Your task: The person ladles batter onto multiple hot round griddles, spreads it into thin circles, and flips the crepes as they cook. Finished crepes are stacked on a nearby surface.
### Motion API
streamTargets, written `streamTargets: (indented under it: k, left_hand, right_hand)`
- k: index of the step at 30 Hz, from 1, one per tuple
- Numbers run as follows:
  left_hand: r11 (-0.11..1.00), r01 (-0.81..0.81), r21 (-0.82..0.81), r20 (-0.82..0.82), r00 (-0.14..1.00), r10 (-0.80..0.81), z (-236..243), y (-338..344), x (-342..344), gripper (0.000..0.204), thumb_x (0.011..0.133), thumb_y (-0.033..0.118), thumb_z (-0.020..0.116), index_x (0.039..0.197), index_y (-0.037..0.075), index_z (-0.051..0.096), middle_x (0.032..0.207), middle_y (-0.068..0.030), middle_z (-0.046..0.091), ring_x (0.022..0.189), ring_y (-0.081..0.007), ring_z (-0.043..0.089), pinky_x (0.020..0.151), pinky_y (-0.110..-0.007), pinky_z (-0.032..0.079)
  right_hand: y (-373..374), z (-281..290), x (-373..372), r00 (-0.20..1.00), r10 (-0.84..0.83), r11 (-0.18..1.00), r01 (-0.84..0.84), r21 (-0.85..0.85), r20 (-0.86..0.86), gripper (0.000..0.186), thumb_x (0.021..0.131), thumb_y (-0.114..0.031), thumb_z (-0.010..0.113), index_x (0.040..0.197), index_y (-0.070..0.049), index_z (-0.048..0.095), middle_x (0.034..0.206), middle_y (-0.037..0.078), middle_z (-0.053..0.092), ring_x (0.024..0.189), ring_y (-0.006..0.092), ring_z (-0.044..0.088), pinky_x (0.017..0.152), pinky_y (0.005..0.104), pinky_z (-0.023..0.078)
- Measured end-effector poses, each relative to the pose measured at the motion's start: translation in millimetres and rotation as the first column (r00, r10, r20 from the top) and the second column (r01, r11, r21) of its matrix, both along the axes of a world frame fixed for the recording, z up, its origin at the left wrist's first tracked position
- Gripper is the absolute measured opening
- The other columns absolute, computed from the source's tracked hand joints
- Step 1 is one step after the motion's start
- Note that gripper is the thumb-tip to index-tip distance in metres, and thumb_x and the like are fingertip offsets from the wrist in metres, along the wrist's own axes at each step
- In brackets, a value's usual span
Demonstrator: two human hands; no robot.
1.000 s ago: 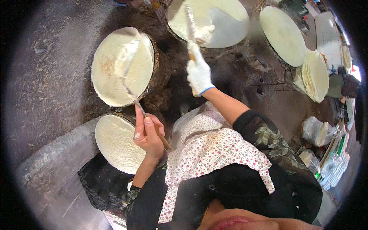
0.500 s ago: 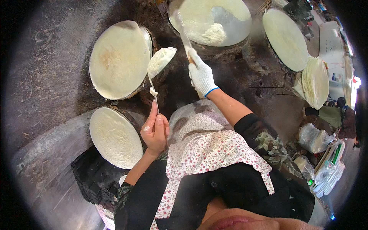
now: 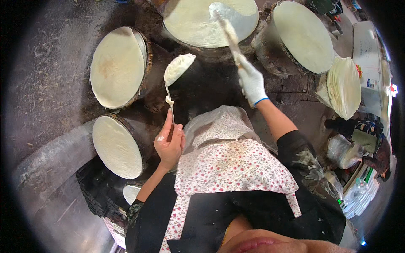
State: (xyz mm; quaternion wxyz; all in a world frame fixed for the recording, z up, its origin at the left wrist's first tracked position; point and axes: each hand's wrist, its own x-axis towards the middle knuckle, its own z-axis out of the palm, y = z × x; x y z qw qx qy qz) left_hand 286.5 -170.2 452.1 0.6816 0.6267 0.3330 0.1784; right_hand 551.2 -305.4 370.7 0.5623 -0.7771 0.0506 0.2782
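Observation:
My bare left hand (image 3: 169,145) pinches the thin handle of a ladle (image 3: 179,68). Pale batter fills the ladle's bowl, and a small blob clings partway down the handle. My right hand (image 3: 252,82), in a white knit glove, is closed round a long flat spatula (image 3: 229,31) coated with batter. Its blade reaches over the round griddle (image 3: 245,19) at the far middle, its tip at the edge of the batter. A wet pale layer (image 3: 194,25) covers most of that griddle, while grey metal shows on its right part.
Pale rounds lie on three other griddles: a thin crepe (image 3: 116,67) at far left, a rougher sheet (image 3: 117,147) at near left, another crepe (image 3: 301,36) at far right. A stack of crepes (image 3: 345,88) stands at the right, with plastic bags (image 3: 360,194) nearer me.
My right hand has swung to the right with the spatula. The batter lump on the far middle griddle is smoothed out. My left hand holds the ladle almost as before; the view has shifted slightly.

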Motion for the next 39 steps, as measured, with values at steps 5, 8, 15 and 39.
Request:
streamTargets:
  k: [5,8,15,39]
  left_hand:
    - [0.996,-0.068,0.05,-0.033,0.997,0.069,5.8,-35.6,17.4,0.053,0.105,-0.002,0.061,0.157,0.001,0.05,0.073,0.0023,0.059,0.054,-0.0019,0.048,0.047,-0.019,0.037]
    - [0.992,-0.121,0.041,-0.033,0.992,0.123,11.5,-56.7,26.0,0.052,0.105,-0.003,0.059,0.156,0.0,0.05,0.073,0.0014,0.058,0.054,-0.0029,0.048,0.046,-0.02,0.037]
    - [0.968,-0.252,-0.009,-0.076,0.965,0.251,18.9,-101.4,45.8,0.054,0.103,-0.006,0.06,0.156,0.001,0.05,0.084,-0.0014,0.062,0.057,-0.0038,0.05,0.046,-0.02,0.039]
    - [0.961,-0.276,0.008,-0.162,0.948,0.274,27.0,-136.8,71.1,0.054,0.104,-0.003,0.058,0.158,0.005,0.05,0.082,-0.0021,0.062,0.056,-0.0054,0.049,0.048,-0.022,0.042]
  right_hand:
    - [-30.1,3.8,38.2,0.978,0.202,0.958,-0.185,0.218,-0.059,0.044,0.103,-0.009,0.062,0.142,-0.027,0.071,0.074,-0.007,0.058,0.05,0.0043,0.042,0.047,0.0249,0.04]
    - [-33.1,-1.1,57.6,0.994,0.109,0.993,-0.109,0.043,0.002,0.044,0.103,-0.009,0.061,0.143,-0.025,0.069,0.073,-0.007,0.058,0.05,0.004,0.041,0.046,0.0238,0.038]
    - [-53.4,-36.6,100.8,0.911,0.392,0.891,-0.41,0.197,0.125,0.042,0.106,-0.011,0.059,0.145,-0.025,0.068,0.081,-0.005,0.067,0.053,0.0066,0.051,0.047,0.0265,0.044]
    - [-69.7,-13.1,109.2,0.982,0.189,0.969,-0.186,0.159,-0.001,0.042,0.106,-0.011,0.058,0.145,-0.022,0.068,0.092,-0.006,0.07,0.057,0.0057,0.052,0.052,0.0239,0.044]
